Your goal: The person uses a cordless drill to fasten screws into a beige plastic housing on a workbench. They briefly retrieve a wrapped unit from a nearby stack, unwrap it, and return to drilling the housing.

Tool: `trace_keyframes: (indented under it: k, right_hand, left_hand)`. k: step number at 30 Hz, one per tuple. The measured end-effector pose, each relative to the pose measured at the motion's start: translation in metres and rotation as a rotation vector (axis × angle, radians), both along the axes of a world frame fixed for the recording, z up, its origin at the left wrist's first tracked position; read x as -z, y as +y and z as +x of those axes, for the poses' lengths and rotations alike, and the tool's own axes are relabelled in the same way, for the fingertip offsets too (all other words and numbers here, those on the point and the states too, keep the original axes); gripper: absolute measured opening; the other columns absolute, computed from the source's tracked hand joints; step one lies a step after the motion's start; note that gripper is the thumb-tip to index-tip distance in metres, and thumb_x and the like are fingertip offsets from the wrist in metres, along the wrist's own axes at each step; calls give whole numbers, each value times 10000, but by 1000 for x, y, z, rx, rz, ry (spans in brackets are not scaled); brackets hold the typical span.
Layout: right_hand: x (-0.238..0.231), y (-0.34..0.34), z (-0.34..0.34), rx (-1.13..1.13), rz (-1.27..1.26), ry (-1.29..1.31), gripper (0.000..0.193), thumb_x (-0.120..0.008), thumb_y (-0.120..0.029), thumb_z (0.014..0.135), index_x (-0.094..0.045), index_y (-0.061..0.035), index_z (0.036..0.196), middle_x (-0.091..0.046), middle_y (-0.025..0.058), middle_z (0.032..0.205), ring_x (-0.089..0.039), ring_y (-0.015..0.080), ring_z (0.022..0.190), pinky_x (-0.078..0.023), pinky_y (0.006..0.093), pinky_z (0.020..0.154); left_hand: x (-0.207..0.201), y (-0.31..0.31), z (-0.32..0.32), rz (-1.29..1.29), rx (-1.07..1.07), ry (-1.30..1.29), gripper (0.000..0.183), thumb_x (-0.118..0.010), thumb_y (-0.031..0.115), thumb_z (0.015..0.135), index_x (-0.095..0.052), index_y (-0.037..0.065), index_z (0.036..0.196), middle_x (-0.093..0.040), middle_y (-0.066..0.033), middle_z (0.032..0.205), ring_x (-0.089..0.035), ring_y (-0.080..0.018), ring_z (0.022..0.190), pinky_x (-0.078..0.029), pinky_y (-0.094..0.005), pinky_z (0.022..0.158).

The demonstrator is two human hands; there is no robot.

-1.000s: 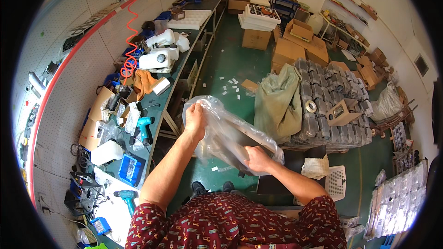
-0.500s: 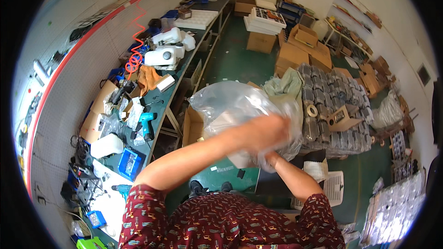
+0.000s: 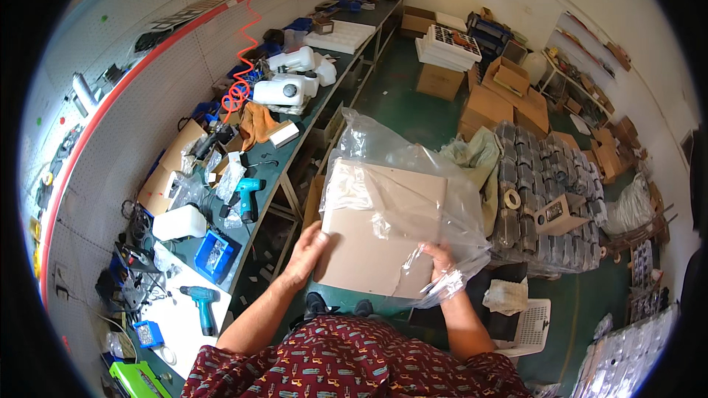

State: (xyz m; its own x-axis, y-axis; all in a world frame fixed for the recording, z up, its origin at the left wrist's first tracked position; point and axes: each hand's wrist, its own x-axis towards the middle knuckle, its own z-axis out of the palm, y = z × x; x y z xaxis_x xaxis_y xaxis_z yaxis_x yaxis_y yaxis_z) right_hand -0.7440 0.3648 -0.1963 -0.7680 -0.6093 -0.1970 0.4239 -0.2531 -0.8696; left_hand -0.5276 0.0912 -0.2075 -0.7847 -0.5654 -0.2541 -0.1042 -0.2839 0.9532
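Note:
In front of my body is a flat-topped tan cardboard box [image 3: 380,239], with a clear plastic bag [image 3: 463,195] draped loosely over its top and beyond its far and right sides. My left hand [image 3: 305,253] grips the box's left edge, thumb on top and the other fingers hidden underneath. At the right edge my right hand [image 3: 440,262] closes on the box with crinkled plastic over the fingers and wrist. Whether the bag passes under the box is hidden.
A cluttered workbench [image 3: 254,166] runs along my left, bearing a teal cordless drill [image 3: 247,197] and white plastic tanks [image 3: 279,92]. Stacked grey wrapped parts [image 3: 546,155] stand to the right, beside a green cloth [image 3: 479,155]. A white basket [image 3: 532,324] sits low at the right.
My left forearm has swung back left from across the bag, and that hand now holds the box's left edge. The bag has settled, showing the box beneath. The view has shifted slightly.

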Motion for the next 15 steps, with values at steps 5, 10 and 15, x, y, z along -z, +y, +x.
trace_keyframes:
  k: [5, 10, 15]
  right_hand:
    - [11, -34, 2, 93, -43, -4, 558, -816, -60, 740, -666, -19, 1276, -714, 54, 1103, -683, 200, 963, -554, 365, 900]
    - [26, -60, 10, 18, -82, -7, 567, -815, -93, 793, -631, -38, 1326, -705, 59, 1145, -669, 196, 1030, -556, 360, 902]
    - [73, -30, 7, -344, -6, -3, 549, -789, -206, 906, -556, -63, 1382, -654, 48, 1219, -660, 176, 1037, -575, 377, 913]
  left_hand:
    - [5, 19, 37, 504, -491, -306, 518, -665, 625, 958, -588, 141, 791, -549, -23, 914, -544, -206, 767, -507, -408, 826]
    - [-28, 19, 6, 1075, -350, 433, 694, -498, 654, 1042, -539, 129, 1494, -590, -81, 1486, -500, -293, 1402, -377, -518, 1184]
    - [-40, -6, -6, 784, -593, 355, 531, -591, 496, 1062, -597, 90, 1404, -624, -79, 1422, -561, -279, 1302, -407, -504, 1151]
